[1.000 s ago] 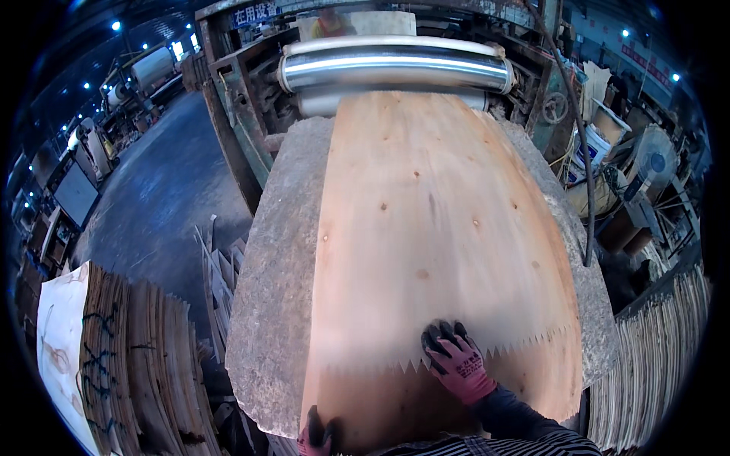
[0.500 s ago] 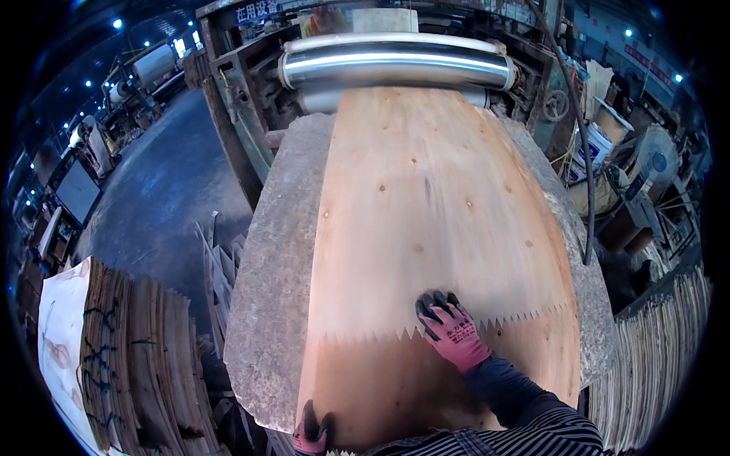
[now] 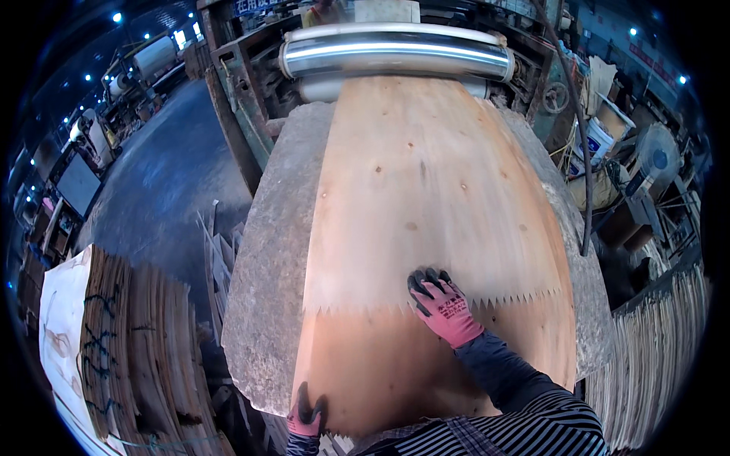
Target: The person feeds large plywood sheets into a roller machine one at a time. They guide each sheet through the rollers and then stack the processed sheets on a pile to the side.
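Observation:
A pale wood veneer sheet (image 3: 388,220) with several knots runs from the roller down the stone-like table. Its near end meets a darker veneer sheet (image 3: 372,361) along a zigzag edge. My right hand (image 3: 443,306), in a pink glove with black fingertips, rests flat on the veneer at this seam, fingers stretched forward. At the near left corner of the darker sheet is my left hand (image 3: 306,414), gloved alike, its thumb and forefinger apart at the edge. Its other fingers are hidden.
Ahead, a shiny metal roller (image 3: 395,59) spans the machine frame. The grey slab table (image 3: 270,251) shows beside the veneer. Stacked veneer (image 3: 144,349) stands at left, more stacked sheets (image 3: 650,357) at right. A fan (image 3: 655,158) and a white bucket (image 3: 597,143) are at the right.
Both veneer sheets and their zigzag seam have shifted forward, toward the roller. My hands appear slightly farther up in the view, the right still flat on the veneer.

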`<move>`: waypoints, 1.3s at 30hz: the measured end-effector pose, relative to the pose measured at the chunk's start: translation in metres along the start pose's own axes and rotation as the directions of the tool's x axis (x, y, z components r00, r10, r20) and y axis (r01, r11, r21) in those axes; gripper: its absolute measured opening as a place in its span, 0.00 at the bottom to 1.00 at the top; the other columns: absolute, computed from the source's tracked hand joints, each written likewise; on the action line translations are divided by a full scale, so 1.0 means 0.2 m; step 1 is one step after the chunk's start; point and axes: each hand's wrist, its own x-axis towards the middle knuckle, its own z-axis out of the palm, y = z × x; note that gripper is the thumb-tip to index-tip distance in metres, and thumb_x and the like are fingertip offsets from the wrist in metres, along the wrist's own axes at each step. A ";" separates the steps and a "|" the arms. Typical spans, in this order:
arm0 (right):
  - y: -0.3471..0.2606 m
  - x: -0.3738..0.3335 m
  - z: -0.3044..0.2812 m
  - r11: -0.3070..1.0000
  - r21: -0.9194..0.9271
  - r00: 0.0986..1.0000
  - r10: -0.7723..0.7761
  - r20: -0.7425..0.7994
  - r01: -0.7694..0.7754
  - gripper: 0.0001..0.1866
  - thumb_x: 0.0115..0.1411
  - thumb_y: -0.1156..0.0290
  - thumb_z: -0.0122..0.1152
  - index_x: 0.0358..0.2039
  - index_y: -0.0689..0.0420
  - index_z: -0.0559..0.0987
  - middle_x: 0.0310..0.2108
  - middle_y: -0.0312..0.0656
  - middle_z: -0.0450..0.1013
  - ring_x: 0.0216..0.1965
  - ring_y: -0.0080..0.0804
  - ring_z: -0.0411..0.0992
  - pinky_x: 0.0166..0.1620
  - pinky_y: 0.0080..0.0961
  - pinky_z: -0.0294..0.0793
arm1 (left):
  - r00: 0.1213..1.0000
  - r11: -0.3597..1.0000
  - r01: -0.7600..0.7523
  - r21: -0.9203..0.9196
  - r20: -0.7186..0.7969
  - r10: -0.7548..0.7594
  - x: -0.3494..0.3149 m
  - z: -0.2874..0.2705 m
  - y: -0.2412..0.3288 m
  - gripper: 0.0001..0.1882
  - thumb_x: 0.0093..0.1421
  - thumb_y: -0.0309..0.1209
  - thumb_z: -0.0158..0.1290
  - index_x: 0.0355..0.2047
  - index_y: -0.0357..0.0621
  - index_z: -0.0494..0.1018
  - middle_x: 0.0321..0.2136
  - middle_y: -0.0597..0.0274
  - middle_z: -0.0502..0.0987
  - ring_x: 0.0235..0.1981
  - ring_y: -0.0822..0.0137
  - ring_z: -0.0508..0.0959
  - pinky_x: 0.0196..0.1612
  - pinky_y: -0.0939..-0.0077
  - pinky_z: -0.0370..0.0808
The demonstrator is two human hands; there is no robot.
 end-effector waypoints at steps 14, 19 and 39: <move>0.06 0.11 0.04 0.999 -0.019 0.999 0.036 0.008 -0.036 0.20 0.51 0.58 0.50 0.47 0.43 0.68 0.50 0.38 0.60 0.50 0.44 0.60 0.53 0.43 0.56 | 1.000 1.000 0.016 0.006 0.000 -0.016 0.01 0.02 -0.03 0.30 0.48 0.30 0.54 0.51 0.36 0.58 0.42 0.46 0.70 0.39 0.63 0.74 0.40 0.75 0.70; 0.07 0.10 0.04 1.000 -0.010 0.999 0.009 -0.046 -0.010 0.20 0.51 0.58 0.50 0.47 0.43 0.68 0.50 0.39 0.61 0.50 0.44 0.60 0.53 0.43 0.56 | 0.991 0.992 0.124 0.037 0.034 -0.126 0.01 0.00 0.06 0.30 0.48 0.33 0.54 0.51 0.37 0.58 0.40 0.46 0.71 0.38 0.62 0.74 0.40 0.75 0.70; -0.29 -0.40 -0.23 0.991 0.118 0.988 -0.082 0.128 0.067 0.37 0.49 0.48 0.51 0.54 0.57 0.58 0.55 0.50 0.53 0.57 0.47 0.48 0.58 0.48 0.39 | 0.999 0.996 -0.023 0.089 0.048 0.019 -0.02 -0.02 -0.09 0.29 0.53 0.34 0.51 0.53 0.39 0.56 0.47 0.52 0.67 0.47 0.61 0.69 0.47 0.73 0.67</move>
